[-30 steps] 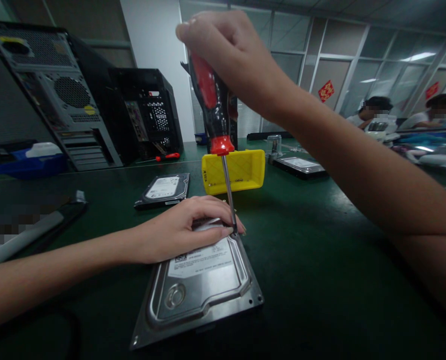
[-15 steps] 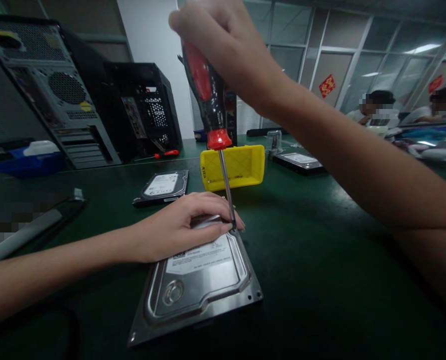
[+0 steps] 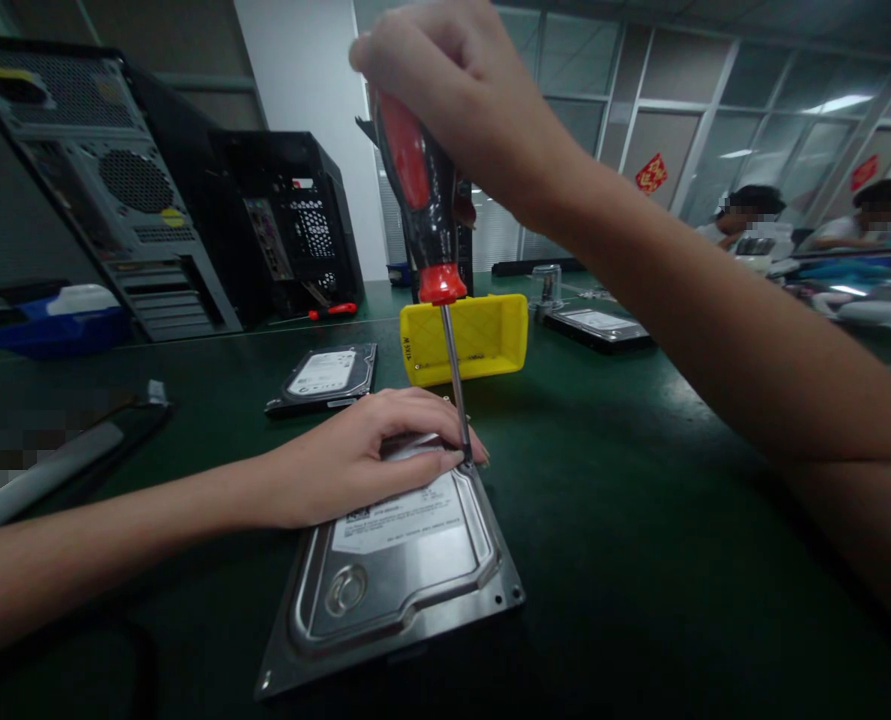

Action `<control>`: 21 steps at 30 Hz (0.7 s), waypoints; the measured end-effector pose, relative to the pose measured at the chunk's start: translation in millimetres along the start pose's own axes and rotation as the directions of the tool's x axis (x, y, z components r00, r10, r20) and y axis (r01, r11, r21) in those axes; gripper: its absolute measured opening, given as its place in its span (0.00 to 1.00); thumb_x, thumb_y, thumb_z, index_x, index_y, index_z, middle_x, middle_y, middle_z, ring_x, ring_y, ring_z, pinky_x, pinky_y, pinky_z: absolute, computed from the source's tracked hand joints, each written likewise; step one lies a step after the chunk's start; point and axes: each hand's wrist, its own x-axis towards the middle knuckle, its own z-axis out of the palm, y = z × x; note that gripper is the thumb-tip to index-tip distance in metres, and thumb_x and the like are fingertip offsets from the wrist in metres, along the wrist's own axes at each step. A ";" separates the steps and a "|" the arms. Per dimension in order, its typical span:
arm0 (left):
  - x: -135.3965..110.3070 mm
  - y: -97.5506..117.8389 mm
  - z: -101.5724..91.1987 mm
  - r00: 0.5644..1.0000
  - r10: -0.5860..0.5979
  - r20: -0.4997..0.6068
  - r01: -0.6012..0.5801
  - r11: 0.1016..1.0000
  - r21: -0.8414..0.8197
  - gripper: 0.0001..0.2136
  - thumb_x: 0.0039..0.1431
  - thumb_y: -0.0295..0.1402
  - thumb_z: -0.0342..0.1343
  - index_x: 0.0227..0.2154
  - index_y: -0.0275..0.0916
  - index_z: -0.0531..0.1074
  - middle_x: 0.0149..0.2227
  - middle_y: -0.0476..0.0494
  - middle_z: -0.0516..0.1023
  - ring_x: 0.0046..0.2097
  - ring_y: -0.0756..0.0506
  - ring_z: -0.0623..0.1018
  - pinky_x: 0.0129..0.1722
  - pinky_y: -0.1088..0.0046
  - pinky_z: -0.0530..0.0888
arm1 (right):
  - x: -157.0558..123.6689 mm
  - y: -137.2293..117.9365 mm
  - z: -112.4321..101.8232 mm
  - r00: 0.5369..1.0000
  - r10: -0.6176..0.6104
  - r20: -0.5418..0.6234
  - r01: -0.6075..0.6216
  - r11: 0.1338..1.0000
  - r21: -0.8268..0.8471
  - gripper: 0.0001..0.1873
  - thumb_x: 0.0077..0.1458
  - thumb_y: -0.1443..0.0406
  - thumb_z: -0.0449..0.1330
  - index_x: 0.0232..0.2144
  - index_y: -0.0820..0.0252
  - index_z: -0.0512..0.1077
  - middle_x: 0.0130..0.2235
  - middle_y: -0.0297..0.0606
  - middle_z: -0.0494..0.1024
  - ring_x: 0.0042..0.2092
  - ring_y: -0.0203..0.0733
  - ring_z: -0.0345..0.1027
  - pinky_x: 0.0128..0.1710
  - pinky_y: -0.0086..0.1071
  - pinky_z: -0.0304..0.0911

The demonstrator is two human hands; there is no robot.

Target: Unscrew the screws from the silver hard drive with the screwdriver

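A silver hard drive (image 3: 407,575) lies flat on the green table in front of me. My left hand (image 3: 362,455) rests on its far end, fingers curled and pressing it down, fingertips beside the screwdriver tip. My right hand (image 3: 460,100) is closed round the top of a red and black screwdriver (image 3: 422,210). The screwdriver stands nearly upright, its metal shaft reaching down to the drive's far right corner.
A yellow bin (image 3: 466,338) stands just behind the drive. A second hard drive (image 3: 326,377) lies to its left and a third (image 3: 599,327) to its right. Computer cases (image 3: 115,190) stand at the back left. People sit at the far right.
The screwdriver handle and my right hand have shifted slightly. My left hand and the drive stay where they were.
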 end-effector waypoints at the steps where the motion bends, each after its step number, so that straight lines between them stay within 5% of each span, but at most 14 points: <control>1: 0.2 0.1 0.0 1.000 0.001 -0.001 -0.001 1.000 -0.001 0.09 0.64 0.27 0.50 0.42 0.39 0.74 0.45 0.47 0.76 0.51 0.46 0.72 0.52 0.71 0.67 | 0.1 1.3 -0.2 1.000 -0.005 0.003 0.005 1.000 0.002 0.17 0.58 0.65 0.44 0.20 0.69 0.56 0.19 0.26 0.52 0.22 0.16 0.46 0.27 0.18 0.42; 10: 0.4 -1.4 0.8 1.000 -0.010 0.010 0.010 1.000 0.009 0.09 0.65 0.28 0.50 0.43 0.40 0.74 0.46 0.50 0.75 0.51 0.47 0.71 0.53 0.72 0.66 | -1.2 1.0 -3.4 1.000 0.004 -0.011 -0.005 1.000 -0.020 0.17 0.57 0.65 0.45 0.18 0.69 0.55 0.18 0.25 0.50 0.21 0.17 0.44 0.27 0.19 0.41; 21: -1.7 -1.4 -0.1 0.999 -0.025 0.029 0.025 1.000 0.007 0.09 0.65 0.28 0.49 0.43 0.42 0.73 0.46 0.52 0.74 0.52 0.49 0.70 0.54 0.73 0.65 | -3.1 -1.7 -4.0 1.000 0.007 0.021 -0.006 0.998 -0.064 0.20 0.59 0.64 0.44 0.26 0.76 0.67 0.22 0.28 0.60 0.24 0.18 0.54 0.30 0.18 0.47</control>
